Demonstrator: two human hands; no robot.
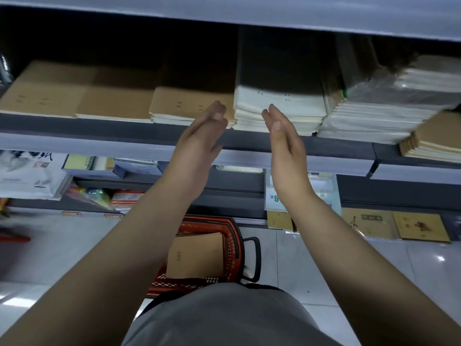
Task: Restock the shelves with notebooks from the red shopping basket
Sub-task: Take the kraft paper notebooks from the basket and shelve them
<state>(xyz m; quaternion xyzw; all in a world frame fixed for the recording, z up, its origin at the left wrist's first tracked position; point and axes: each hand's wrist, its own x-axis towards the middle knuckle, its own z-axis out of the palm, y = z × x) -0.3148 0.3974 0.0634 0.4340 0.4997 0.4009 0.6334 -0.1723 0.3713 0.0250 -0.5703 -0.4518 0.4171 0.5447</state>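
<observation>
Both the left hand (199, 136) and right hand (284, 138) reached flat-fingered, holding nothing, toward blurred white paper notebook stacks (277, 108), forearms half-hiding the red plastic shopping basket (232, 245).

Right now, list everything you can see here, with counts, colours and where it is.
kraft stacks: three, brown, shelf left and middle
white stack: one, white, shelf centre, before the hands
wrapped stack: one, clear plastic, shelf right
basket: one, red, black handle, floor below
notebooks: count unclear, brown, in basket
lower goods: several, mixed colours, lower shelves
left hand: open, palm inward, at shelf edge
right hand: open, facing the left, empty
</observation>
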